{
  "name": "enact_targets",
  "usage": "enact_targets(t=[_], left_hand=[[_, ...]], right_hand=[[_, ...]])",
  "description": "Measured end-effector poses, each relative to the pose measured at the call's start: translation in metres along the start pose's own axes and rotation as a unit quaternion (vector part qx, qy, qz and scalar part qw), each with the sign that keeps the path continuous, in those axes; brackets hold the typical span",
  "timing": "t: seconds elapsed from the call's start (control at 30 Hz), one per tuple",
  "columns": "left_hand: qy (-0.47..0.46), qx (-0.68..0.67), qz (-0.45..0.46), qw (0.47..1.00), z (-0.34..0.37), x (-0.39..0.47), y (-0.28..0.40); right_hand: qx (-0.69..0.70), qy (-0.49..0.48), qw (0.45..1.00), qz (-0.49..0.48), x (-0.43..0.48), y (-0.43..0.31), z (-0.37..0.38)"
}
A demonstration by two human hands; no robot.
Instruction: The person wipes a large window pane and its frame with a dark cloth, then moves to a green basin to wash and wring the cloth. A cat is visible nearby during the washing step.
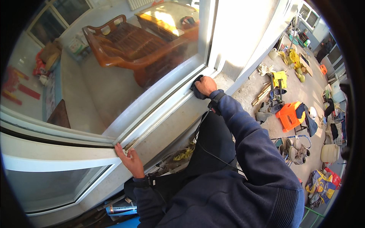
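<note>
My right hand [206, 85] is closed on a dark cloth [197, 87], pressed to the white window frame [171, 98] near its far corner. At the near end of the same frame, my left hand [131, 163] rests its fingertips on the frame edge, its fingers apart and holding nothing. The window glass [94, 85] rises just beyond the frame, and the ledge [168, 125] runs along my side of it. What part of the cloth lies under my right hand is hidden.
Behind the glass stands a wooden bench [134, 45]. On the floor to the right are an orange plastic stool [289, 116], a rack of shoes [293, 149], wooden sticks [261, 94] and a plastic jug [330, 153]. A person [324, 51] stands far off at the upper right.
</note>
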State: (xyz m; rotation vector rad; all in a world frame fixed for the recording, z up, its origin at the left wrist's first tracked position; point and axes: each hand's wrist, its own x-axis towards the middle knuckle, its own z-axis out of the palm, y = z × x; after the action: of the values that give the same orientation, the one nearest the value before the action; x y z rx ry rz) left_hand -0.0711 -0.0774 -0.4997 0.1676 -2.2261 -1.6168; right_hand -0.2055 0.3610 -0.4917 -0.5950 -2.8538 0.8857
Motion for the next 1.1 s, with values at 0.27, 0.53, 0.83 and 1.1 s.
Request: enact_targets(t=[0.27,0.53,0.83,1.1], left_hand=[[-0.001,-0.007,-0.012,1.0,-0.004,0.002,-0.001],[-0.009,0.012,0.004,1.0,-0.004,0.0,0.005],[-0.016,-0.003,0.016,1.0,-0.008,0.002,-0.002],[-0.023,0.036,0.026,0.999,-0.008,0.001,0.002]], right_hand=[[0.006,0.113,0.992,-0.048,-0.004,0.017,-0.025],[-0.103,0.093,0.99,0.021,0.023,0.012,-0.017],[-0.033,-0.116,0.963,-0.24,-0.112,-0.13,0.072],[0.185,0.094,0.976,-0.065,-0.064,-0.04,0.019]])
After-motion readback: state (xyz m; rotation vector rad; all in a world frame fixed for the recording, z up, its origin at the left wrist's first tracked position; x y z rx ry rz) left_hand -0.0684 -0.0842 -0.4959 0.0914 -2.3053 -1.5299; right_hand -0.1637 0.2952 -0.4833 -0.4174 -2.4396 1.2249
